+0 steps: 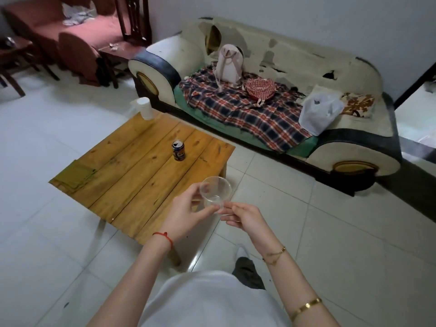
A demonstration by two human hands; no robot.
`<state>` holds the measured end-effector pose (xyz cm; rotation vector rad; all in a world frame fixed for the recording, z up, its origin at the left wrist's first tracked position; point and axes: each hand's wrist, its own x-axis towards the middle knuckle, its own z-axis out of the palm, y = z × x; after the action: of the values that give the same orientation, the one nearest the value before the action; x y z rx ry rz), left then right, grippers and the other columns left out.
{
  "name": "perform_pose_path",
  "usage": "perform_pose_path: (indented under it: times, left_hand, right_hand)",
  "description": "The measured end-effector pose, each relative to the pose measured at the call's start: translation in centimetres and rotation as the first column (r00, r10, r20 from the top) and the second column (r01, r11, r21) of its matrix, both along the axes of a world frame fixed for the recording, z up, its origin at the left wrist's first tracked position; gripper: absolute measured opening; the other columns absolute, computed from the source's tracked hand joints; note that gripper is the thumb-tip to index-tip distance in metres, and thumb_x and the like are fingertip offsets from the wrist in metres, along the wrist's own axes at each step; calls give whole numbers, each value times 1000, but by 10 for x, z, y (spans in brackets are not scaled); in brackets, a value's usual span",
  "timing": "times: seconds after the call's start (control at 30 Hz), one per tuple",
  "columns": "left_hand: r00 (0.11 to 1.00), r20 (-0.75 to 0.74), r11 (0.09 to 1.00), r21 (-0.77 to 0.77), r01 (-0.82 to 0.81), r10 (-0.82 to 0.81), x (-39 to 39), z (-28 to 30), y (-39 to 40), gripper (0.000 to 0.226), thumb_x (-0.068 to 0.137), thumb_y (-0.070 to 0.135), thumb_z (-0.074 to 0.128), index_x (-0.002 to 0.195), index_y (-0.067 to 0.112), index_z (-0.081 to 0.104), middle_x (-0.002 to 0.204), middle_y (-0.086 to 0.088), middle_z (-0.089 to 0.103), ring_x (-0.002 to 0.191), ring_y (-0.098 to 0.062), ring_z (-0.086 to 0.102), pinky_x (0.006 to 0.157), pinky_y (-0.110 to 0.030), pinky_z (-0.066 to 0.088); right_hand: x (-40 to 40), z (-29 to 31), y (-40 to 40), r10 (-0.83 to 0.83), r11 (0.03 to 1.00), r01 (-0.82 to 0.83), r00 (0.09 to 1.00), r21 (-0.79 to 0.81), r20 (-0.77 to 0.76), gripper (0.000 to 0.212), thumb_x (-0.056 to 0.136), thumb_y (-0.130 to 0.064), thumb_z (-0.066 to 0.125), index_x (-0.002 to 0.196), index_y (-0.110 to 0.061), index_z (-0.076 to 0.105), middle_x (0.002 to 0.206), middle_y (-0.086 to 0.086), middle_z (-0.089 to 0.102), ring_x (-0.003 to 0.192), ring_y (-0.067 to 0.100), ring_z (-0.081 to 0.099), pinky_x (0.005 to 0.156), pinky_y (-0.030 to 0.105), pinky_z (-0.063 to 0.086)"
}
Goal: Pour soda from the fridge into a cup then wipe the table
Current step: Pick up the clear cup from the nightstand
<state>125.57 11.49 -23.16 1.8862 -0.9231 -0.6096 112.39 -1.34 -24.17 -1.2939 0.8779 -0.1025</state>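
Note:
A clear plastic cup is held in the air just off the near right corner of the low wooden table. My left hand grips its side. My right hand pinches its base from the right. The cup looks empty. A dark blue soda can stands upright near the table's middle, apart from both hands. A folded olive-green cloth lies flat on the table's left edge.
A stack of white cups stands at the table's far corner. A worn cream sofa behind holds a plaid blanket, a backpack, a red hat and a plastic bag. Wooden chairs stand at the far left. The floor is white tile.

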Motion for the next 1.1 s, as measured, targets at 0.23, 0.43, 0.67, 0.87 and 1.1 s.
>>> perform_pose_path:
  times: [0.23, 0.43, 0.67, 0.87, 1.1]
  left_hand:
    - [971, -7, 971, 6, -239, 240, 32, -11, -70, 61, 78, 38, 76, 131, 23, 52, 125, 11, 60, 113, -3, 58, 98, -25, 51]
    - [894, -57, 894, -33, -448, 445, 51, -9, -135, 63, 76, 42, 76, 132, 24, 52, 125, 12, 62, 113, -1, 59, 99, -31, 51]
    - [761, -54, 761, -35, -648, 646, 67, -8, -177, 60, 79, 33, 78, 132, 24, 52, 122, 12, 62, 112, 3, 58, 96, -18, 49]
    - [659, -26, 660, 32, -751, 751, 76, -11, -179, 61, 80, 39, 76, 134, 25, 51, 127, 15, 57, 113, 4, 56, 95, -17, 49]
    - [566, -17, 566, 58, -822, 824, 93, -19, -173, 59, 78, 37, 78, 130, 27, 52, 120, 22, 59, 109, 10, 55, 92, -17, 51]
  right_hand:
    - [63, -4, -95, 226, 974, -226, 974, 22, 1, 31, 102, -10, 40, 115, -7, 68, 105, 16, 73, 91, 17, 67, 85, 24, 54]
    - [121, -2, -179, 411, 912, -410, 912, 18, -12, 31, 103, -10, 40, 119, -2, 64, 96, 10, 74, 90, 20, 67, 85, 26, 54]
    - [177, -2, -230, 616, 788, -616, 788, 19, -10, 31, 103, -11, 39, 123, -4, 61, 106, 14, 73, 94, 23, 66, 92, 32, 54]
    - [210, -9, -233, 730, 682, -729, 684, 55, 9, 30, 104, -11, 38, 124, -6, 59, 105, 12, 71, 88, 17, 65, 79, 18, 54]
    - [246, -29, -222, 781, 623, -777, 625, 87, -8, 30, 104, -12, 37, 122, -6, 61, 99, 8, 72, 83, 14, 67, 73, 16, 55]
